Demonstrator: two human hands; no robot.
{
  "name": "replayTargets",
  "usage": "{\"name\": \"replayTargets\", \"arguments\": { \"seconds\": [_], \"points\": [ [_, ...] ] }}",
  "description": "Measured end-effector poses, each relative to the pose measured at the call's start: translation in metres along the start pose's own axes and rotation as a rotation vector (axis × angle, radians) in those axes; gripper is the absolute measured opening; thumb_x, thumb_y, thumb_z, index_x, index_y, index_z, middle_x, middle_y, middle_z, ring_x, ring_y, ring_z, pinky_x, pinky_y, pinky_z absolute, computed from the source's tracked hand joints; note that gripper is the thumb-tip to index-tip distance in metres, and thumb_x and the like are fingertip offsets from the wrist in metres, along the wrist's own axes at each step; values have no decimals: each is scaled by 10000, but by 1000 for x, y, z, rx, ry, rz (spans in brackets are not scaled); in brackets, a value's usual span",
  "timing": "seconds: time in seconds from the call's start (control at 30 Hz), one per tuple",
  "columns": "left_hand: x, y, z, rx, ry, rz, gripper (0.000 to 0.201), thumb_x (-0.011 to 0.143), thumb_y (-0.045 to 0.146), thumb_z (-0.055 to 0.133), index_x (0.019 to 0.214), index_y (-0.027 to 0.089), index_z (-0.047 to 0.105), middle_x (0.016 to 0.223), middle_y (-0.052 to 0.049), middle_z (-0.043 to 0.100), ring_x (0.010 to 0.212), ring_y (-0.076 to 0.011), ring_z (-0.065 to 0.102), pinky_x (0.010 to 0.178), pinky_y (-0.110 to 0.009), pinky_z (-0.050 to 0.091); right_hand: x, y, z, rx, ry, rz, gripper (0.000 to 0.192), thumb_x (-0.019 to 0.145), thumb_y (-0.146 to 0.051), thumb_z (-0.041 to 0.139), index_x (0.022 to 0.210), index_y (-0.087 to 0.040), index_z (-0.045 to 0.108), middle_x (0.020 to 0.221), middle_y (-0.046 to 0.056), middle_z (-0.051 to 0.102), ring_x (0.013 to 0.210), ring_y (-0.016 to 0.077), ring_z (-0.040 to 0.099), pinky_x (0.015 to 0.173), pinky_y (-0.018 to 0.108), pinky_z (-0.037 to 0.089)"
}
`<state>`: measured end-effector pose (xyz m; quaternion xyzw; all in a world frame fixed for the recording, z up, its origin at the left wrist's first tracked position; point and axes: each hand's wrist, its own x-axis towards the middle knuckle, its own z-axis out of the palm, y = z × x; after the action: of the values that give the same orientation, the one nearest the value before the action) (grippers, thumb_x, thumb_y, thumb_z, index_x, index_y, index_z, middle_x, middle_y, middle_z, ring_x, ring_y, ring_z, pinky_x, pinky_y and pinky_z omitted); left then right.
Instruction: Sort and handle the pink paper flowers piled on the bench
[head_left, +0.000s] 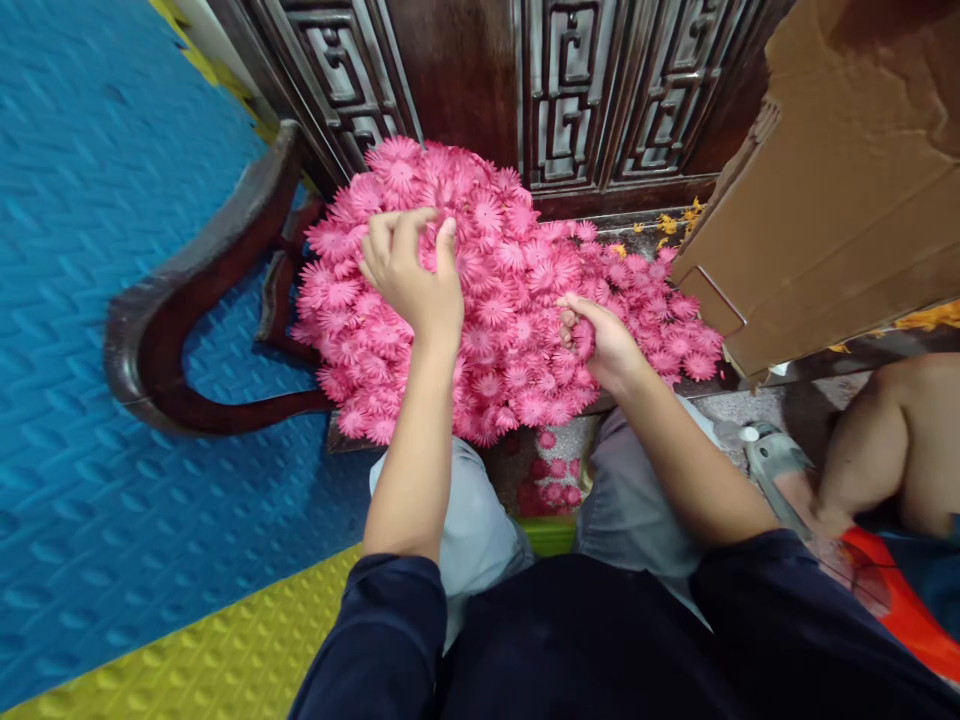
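A big heap of pink artificial flower heads [491, 310] with thin pointed petals lies in front of me. My left hand [416, 270] is over the upper left of the heap, its fingers bent and apart from the thumb, with no flower visibly gripped. On the right side of the heap, my right hand [611, 345] is closed, fingers curled inward. A pink flower head [583, 338] shows in that palm; whether more are in the fist is hidden.
Carved dark wood panels [465, 80] stand behind the heap. A curved wooden armrest [150, 330] lies left, over blue matting [60, 450]. At right are a cardboard box [840, 200], yellow petals [667, 225] and another person's bare leg [877, 440]. Pink flower pieces [555, 480] lie below, between my knees.
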<state>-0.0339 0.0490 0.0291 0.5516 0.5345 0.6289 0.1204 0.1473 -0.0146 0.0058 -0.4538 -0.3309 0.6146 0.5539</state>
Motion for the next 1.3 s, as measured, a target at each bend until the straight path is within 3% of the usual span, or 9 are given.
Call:
{"name": "replayTargets", "arguments": {
  "seconds": [0.13, 0.3, 0.47, 0.57, 0.73, 0.93, 1.03, 1.13, 1.3],
  "points": [
    [5, -14, -5, 226, -23, 68, 526, 602, 328, 808, 1078, 257, 593, 1178, -96, 516, 1209, -318, 386, 1054, -482, 262, 6, -1, -7, 25, 3, 83, 284, 659, -429, 687, 675, -201, 518, 574, -54, 453, 482, 66, 396, 458, 234, 299],
    [-38, 10, -4, 236, -26, 111, 324, 738, 329, 684, 1046, 253, 620, 1091, -81, 565, 1131, -281, 458, 1005, -442, 308, 9, 1, -13, -60, -31, 28, 275, 710, -469, 626, 721, -207, 545, 605, -34, 489, 506, 94, 439, 499, 262, 333],
    [-78, 41, 10, 120, -623, 219, 182, 777, 394, 647, 867, 237, 667, 924, -33, 662, 917, -218, 578, 867, -365, 384, 10, 3, -11, 8, 69, -60, 327, 747, -542, 581, 758, -215, 592, 673, -16, 555, 589, 98, 499, 561, 252, 419],
    [-95, 43, 18, 108, -739, 195, 175, 775, 380, 654, 825, 214, 679, 908, -48, 678, 899, -220, 601, 826, -353, 404, 10, 2, -7, -57, 59, -113, 429, 742, -637, 537, 785, -215, 595, 706, -9, 555, 617, 92, 515, 566, 233, 430],
    [-103, 39, 20, 77, -636, 183, 116, 796, 261, 614, 877, 213, 682, 903, -43, 689, 862, -192, 611, 824, -332, 416, 11, 4, -5, -159, -34, -120, 513, 738, -711, 462, 849, -225, 586, 804, 14, 583, 713, 112, 559, 604, 243, 453],
    [-89, 29, 9, 322, -388, 236, 144, 830, 264, 573, 890, 254, 704, 868, -54, 667, 869, -226, 567, 860, -394, 346, 3, 0, -4, -150, 133, -208, 388, 676, -563, 660, 871, -243, 558, 900, -5, 586, 821, 107, 565, 719, 243, 474],
    [-85, 23, 5, 457, -348, 326, 190, 855, 264, 539, 957, 269, 699, 926, -63, 659, 905, -227, 553, 847, -392, 338, -2, -4, -1, -192, 12, -199, 370, 626, -502, 727, 802, -216, 572, 816, -12, 601, 748, 94, 558, 731, 243, 473],
    [-87, 21, 5, 533, -320, 402, 208, 867, 272, 520, 976, 261, 697, 914, -62, 668, 881, -220, 553, 823, -387, 339, -4, -2, 2, -143, 4, -117, 436, 551, -441, 791, 846, -216, 563, 741, -36, 614, 660, 80, 551, 669, 232, 462],
    [-91, 22, 9, 523, -353, 376, 184, 856, 256, 541, 944, 255, 702, 898, -58, 675, 880, -224, 558, 813, -388, 341, -1, 4, -1, -151, -47, -28, 384, 528, -396, 809, 788, -201, 603, 688, -39, 631, 638, 91, 568, 670, 255, 470]
  ]
}}
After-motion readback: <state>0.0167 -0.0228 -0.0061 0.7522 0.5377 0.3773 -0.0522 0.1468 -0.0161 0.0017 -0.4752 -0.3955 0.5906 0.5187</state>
